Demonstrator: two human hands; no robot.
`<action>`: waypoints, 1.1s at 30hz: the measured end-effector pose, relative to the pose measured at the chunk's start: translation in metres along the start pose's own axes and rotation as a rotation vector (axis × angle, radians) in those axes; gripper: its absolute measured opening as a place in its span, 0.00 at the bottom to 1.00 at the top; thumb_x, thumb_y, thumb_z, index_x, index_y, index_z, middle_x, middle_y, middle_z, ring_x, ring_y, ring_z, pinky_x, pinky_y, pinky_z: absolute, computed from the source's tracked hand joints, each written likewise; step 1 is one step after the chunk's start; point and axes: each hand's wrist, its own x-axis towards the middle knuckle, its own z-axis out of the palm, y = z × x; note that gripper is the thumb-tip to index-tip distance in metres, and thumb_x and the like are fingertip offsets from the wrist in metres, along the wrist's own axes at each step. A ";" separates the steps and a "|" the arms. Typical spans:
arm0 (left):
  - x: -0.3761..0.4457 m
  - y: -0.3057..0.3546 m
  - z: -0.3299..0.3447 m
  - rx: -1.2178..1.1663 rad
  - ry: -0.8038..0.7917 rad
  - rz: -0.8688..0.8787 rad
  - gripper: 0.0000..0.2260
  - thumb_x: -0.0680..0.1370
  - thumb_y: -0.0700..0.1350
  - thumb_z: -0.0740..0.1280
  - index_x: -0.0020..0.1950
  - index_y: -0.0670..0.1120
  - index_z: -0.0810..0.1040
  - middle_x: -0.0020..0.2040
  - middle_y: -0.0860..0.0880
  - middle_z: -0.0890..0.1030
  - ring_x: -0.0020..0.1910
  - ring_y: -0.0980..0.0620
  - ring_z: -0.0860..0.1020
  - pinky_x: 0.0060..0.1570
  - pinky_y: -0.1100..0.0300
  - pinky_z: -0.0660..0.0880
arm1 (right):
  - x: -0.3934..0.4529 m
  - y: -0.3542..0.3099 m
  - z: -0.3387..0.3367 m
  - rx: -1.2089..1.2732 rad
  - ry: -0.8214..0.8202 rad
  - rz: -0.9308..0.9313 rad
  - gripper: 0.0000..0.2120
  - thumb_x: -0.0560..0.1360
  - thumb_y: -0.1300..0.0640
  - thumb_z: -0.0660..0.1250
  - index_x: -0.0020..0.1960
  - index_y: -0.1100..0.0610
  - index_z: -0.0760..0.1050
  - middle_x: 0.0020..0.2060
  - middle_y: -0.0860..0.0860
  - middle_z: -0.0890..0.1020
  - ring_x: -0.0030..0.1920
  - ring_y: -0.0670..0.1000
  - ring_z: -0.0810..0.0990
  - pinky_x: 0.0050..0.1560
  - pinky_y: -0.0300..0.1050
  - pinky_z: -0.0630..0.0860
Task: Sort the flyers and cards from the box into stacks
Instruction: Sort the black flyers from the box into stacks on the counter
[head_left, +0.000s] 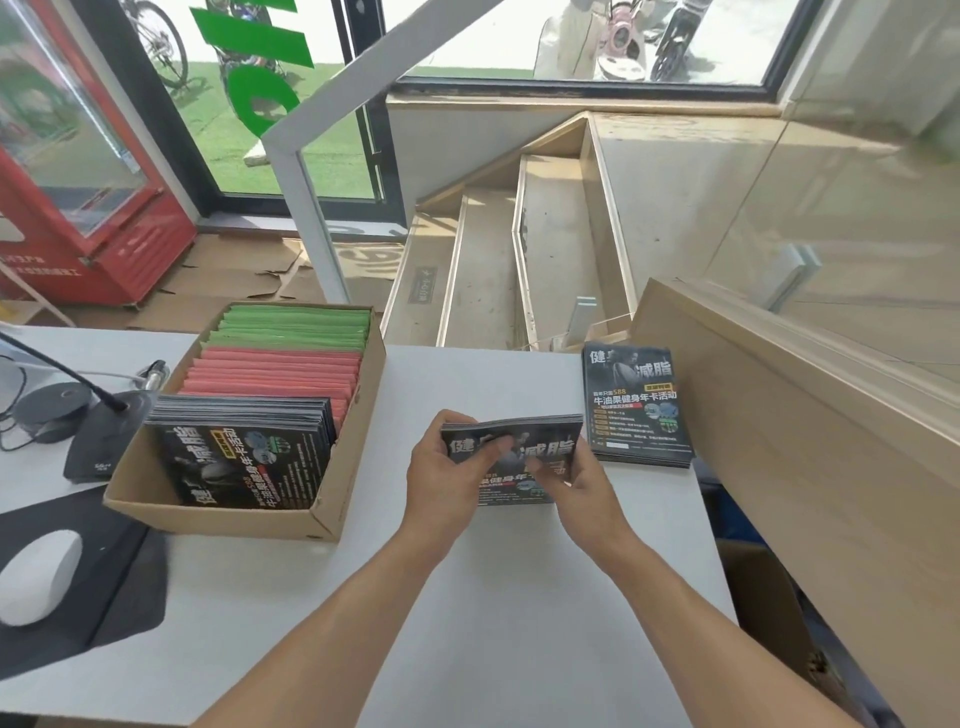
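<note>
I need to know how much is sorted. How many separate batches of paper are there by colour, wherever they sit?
Black flyer batches: 3 (in the box, in both hands, stacked on the table)
Red card batches: 1
Green card batches: 1
Total: 5

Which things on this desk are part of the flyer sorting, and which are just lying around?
Part of the job: cardboard box, flyers in hand, flyer stack, green cards, red cards.
Lying about: white mouse, mouse pad, microphone stand.

Both hands — left hand (441, 467), right hand (582, 483) — grip flyer bundle (524, 447) above table (493, 597); box (249, 499) left.
</note>
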 end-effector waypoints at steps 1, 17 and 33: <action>0.001 0.000 0.001 -0.002 0.005 -0.003 0.13 0.72 0.42 0.79 0.47 0.44 0.75 0.40 0.44 0.86 0.43 0.47 0.84 0.46 0.55 0.79 | -0.001 0.005 0.000 -0.014 0.015 -0.006 0.12 0.81 0.57 0.68 0.63 0.49 0.75 0.56 0.45 0.85 0.60 0.47 0.81 0.64 0.53 0.75; 0.074 -0.008 0.112 0.368 -0.228 -0.220 0.21 0.79 0.40 0.69 0.69 0.52 0.68 0.50 0.57 0.78 0.49 0.54 0.82 0.51 0.50 0.82 | 0.086 -0.025 -0.091 -0.171 0.603 0.196 0.11 0.82 0.56 0.65 0.62 0.50 0.67 0.49 0.47 0.80 0.41 0.44 0.80 0.31 0.37 0.74; 0.138 -0.031 0.164 0.647 -0.343 -0.256 0.23 0.71 0.45 0.73 0.65 0.47 0.74 0.60 0.48 0.79 0.53 0.49 0.81 0.54 0.51 0.80 | 0.154 0.004 -0.135 -0.835 0.467 0.424 0.25 0.76 0.62 0.61 0.73 0.56 0.66 0.64 0.55 0.72 0.64 0.58 0.73 0.65 0.56 0.73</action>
